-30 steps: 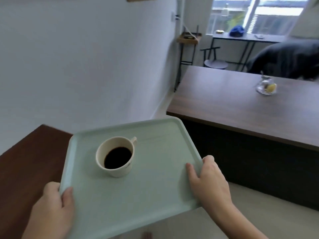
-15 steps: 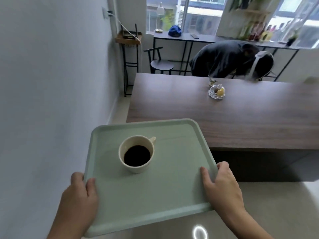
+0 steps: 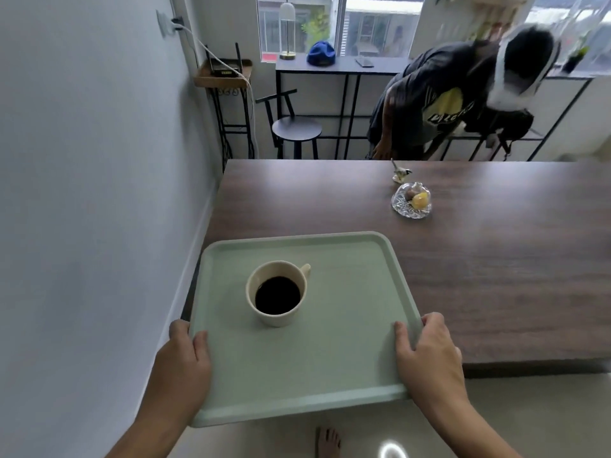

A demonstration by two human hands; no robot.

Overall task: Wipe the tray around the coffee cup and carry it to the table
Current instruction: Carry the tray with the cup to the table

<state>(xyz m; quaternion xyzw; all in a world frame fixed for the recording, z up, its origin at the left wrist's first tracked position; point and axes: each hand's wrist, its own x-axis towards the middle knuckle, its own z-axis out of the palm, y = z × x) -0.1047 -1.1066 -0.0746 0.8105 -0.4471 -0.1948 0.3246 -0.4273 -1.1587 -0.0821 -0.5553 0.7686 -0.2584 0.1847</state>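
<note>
I hold a pale green tray (image 3: 344, 352) level in the air, its far half over the near left corner of the dark wooden table (image 3: 479, 282). A cream coffee cup (image 3: 277, 293) full of black coffee stands upright on the tray's left middle, handle pointing to the far right. My left hand (image 3: 183, 358) grips the tray's left edge near the front corner, thumb on top. On the right edge, my right hand (image 3: 426, 358) grips the same way.
A glass dish (image 3: 412, 201) with sweets and a small figurine (image 3: 400, 174) sit on the table's far side. A person in dark clothes (image 3: 439, 100) bends over behind the table. A white wall (image 3: 82, 193) runs close on the left; a stool (image 3: 296, 130) and console stand by the window.
I have turned and moved towards the table with the tray. The tray's far edge now reaches over the table's near corner. The brown counter at the left is out of view.
</note>
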